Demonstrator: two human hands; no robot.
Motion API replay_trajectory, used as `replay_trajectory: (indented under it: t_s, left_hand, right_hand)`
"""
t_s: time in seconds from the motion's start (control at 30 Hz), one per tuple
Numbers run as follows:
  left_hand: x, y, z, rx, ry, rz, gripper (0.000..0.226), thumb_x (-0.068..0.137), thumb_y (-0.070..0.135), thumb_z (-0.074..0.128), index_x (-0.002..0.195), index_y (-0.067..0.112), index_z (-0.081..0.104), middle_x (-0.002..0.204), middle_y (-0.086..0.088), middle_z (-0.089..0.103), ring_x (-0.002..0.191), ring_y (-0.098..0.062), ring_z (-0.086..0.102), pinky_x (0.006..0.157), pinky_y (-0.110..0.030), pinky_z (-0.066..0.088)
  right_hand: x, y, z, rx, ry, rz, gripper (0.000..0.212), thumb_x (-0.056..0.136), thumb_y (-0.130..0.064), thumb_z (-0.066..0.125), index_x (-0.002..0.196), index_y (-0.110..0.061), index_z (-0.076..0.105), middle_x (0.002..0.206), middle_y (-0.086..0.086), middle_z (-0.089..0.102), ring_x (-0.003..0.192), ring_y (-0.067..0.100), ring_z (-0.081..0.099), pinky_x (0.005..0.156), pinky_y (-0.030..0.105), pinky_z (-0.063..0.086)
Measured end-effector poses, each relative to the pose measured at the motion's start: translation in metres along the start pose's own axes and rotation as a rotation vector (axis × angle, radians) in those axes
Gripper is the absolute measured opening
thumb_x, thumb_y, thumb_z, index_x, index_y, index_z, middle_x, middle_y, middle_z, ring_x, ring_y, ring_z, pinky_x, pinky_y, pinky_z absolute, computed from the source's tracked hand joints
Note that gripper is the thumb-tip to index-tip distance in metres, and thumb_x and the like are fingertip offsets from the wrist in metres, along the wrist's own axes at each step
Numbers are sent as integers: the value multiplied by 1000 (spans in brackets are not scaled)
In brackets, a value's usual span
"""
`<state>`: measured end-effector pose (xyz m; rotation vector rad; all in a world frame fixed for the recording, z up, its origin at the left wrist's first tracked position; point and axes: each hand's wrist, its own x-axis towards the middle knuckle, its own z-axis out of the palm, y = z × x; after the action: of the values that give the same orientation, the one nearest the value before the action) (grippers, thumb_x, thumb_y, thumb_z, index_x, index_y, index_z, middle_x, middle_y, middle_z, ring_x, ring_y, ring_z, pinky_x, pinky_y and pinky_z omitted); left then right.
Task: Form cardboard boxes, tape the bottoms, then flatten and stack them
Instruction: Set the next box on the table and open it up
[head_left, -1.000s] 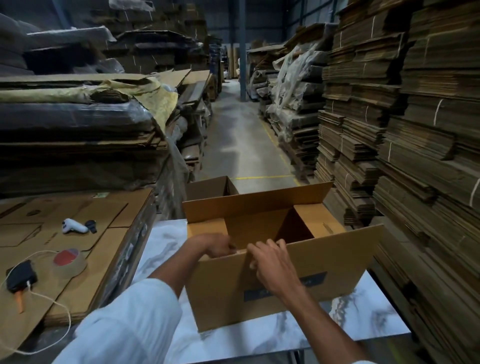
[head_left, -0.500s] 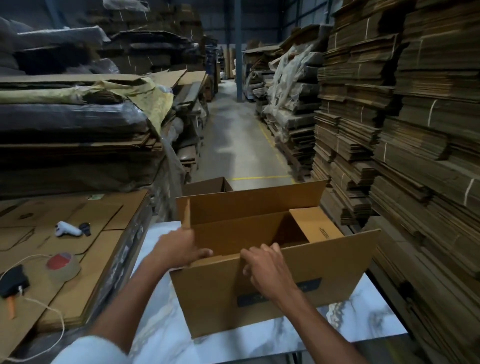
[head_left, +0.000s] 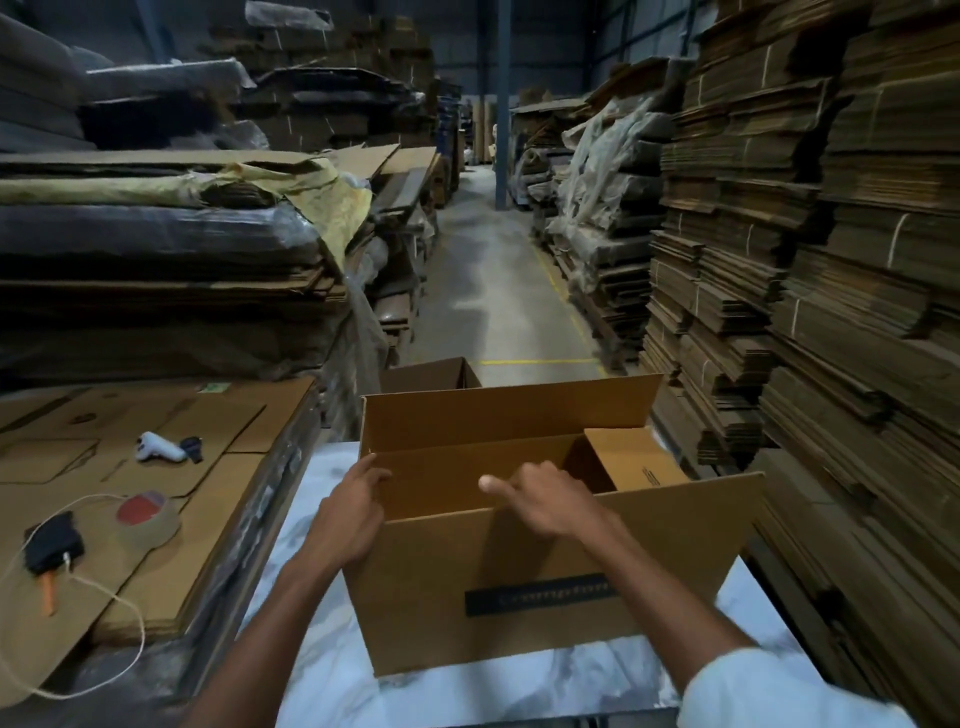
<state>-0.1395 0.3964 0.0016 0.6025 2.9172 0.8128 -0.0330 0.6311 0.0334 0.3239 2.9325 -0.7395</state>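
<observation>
Head view showed the cardboard box standing open-topped on the white surface, spanning most of it between left and right edges, flaps raised. The left hand lay against the box's left end, fingers straight and together. The right hand hovered over the near wall, its fingers loosely apart, gripping nothing.

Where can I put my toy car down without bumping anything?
Bare marble table runs between the box and the flat cardboard pile, though the left arm crosses it. More bare cardboard lies right of the tape roll. The box's right side is crowded by tall cardboard stacks.
</observation>
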Motion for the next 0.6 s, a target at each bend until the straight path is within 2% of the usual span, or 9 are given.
replay_trajectory:
  t_s: [0.03, 0.13, 0.2, 0.3, 0.4, 0.5, 0.6]
  left_hand:
    - [0, -3, -2, -12, -17, 22, 43, 104, 3, 41, 142, 21, 51, 165, -1, 27, 146, -27, 38, 117, -47, 37]
    - [-4, -14, -3, -32, -40, 90, 47, 102, -2, 40, 142, 21, 50, 165, -2, 27, 148, -27, 35, 119, -47, 35]
    - [-5, -17, -3, -24, -50, 104, 47, 102, -3, 39, 142, 20, 50, 165, -2, 26, 148, -26, 35, 119, -46, 35]
    - [-5, -16, -2, 0, -45, 79, 46, 103, 0, 39, 143, 20, 49, 166, 0, 25, 147, -25, 37, 118, -43, 37]
    - [-6, -13, 0, 16, -46, 49, 44, 104, 4, 38, 144, 21, 49, 167, 2, 22, 147, -24, 37, 117, -42, 39]
    - [-7, -12, 0, -30, -45, 21, 45, 104, 2, 37, 144, 19, 50, 167, 4, 23, 146, -23, 38, 116, -42, 41]
    - [-5, -12, -3, -41, -33, 17, 45, 104, 1, 36, 142, 18, 53, 165, 4, 26, 144, -23, 41, 115, -40, 41]
  right_hand:
    - [7, 11, -15, -17, -69, 73, 60, 99, -65, 39, 83, -12, 63, 81, 1, 65, 71, 15, 61, 75, 31, 50]
    - [20, 49, -48, -237, -302, 296, 24, 103, -40, 49, 98, -19, 61, 108, 1, 63, 94, 19, 59, 89, 38, 49]
    - [20, 72, -57, -267, -359, 433, 10, 100, -32, 53, 103, -23, 57, 114, 2, 56, 103, 22, 55, 93, 40, 47]
    - [14, 98, -58, -218, -308, 607, 31, 95, -34, 64, 120, -19, 54, 116, 5, 52, 107, 23, 52, 94, 38, 46]
    - [8, 115, -48, -264, -239, 682, 40, 98, -31, 62, 132, -15, 48, 115, 7, 45, 104, 21, 46, 98, 32, 44]
    - [6, 121, -47, -248, -165, 679, 43, 99, -30, 60, 137, -15, 46, 117, 7, 45, 106, 22, 47, 100, 33, 45]
    - [14, 131, -62, -248, -99, 587, 39, 94, -30, 63, 128, -13, 60, 121, 7, 61, 115, 27, 59, 97, 38, 48]
